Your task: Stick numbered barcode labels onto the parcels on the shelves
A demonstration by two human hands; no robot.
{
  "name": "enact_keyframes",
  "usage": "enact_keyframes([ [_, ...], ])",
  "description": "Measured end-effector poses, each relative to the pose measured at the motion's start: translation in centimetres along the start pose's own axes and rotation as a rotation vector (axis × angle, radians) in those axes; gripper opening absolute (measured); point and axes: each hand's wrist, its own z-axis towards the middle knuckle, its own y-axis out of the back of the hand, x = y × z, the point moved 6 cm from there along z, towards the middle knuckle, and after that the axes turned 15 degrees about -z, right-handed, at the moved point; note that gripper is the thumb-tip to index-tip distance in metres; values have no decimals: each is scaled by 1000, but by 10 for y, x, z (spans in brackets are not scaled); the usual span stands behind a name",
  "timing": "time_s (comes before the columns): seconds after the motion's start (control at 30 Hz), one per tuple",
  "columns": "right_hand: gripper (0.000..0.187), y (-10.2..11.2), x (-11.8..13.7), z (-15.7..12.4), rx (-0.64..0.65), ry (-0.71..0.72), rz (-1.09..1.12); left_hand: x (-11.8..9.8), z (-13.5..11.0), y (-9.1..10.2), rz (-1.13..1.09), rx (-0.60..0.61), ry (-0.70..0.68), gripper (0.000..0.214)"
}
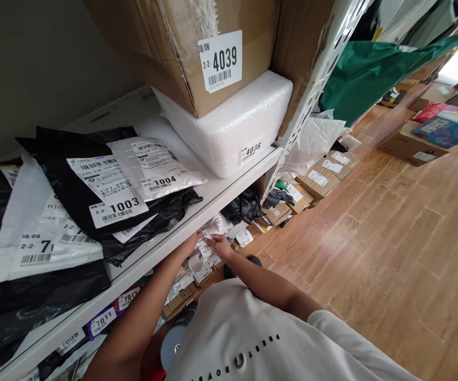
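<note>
Below the edge of the shelf, a strip of white number labels hangs between my hands, with a curled end beneath. My right hand pinches the strip from the right side. On its other side my left hand is closed at the strip's upper part; its fingers are small and partly hidden. Just behind the hands lies a clear or white plastic-wrapped parcel. A black plastic bag sits on the lower level to the right of it.
On the white shelf lie labelled mailer bags, a white foam-wrapped parcel and a carton on top of it. A perforated upright post stands right of them. Parcels line the wooden floor.
</note>
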Motion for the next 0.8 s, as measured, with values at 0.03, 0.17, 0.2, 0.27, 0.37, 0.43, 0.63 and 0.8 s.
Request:
enact_keyframes([
  [0.03, 49, 1, -2, -3, 2, -22, 13, -1, 0, 0, 16, -5, -2, 21],
  [0.17, 47, 4, -11, -13, 55, -80, 61, -6, -1, 3, 70, -17, -7, 20],
  [0.2, 46, 6, -14, -16, 94, -90, 69, -8, -2, 4, 78, -16, -9, 21],
  [0.27, 48, 16, -22, -24, 171, -110, 72, -12, -4, 6, 89, -19, -18, 21],
  [0.37, 45, 44, -34, -40, 225, -138, 51, -22, -8, 10, 94, -35, -41, 25],
  [0.43, 43, 66, -37, -52, 232, -133, 56, -31, -8, 13, 91, -42, -64, 33],
  [0.63, 41, 100, -3, -65, 167, -27, 178, -64, 4, 22, -26, 146, -318, 58],
  [0.8, 38, 81, 29, -43, 82, 44, 219, -65, 12, 32, -189, 241, -358, 43],
])
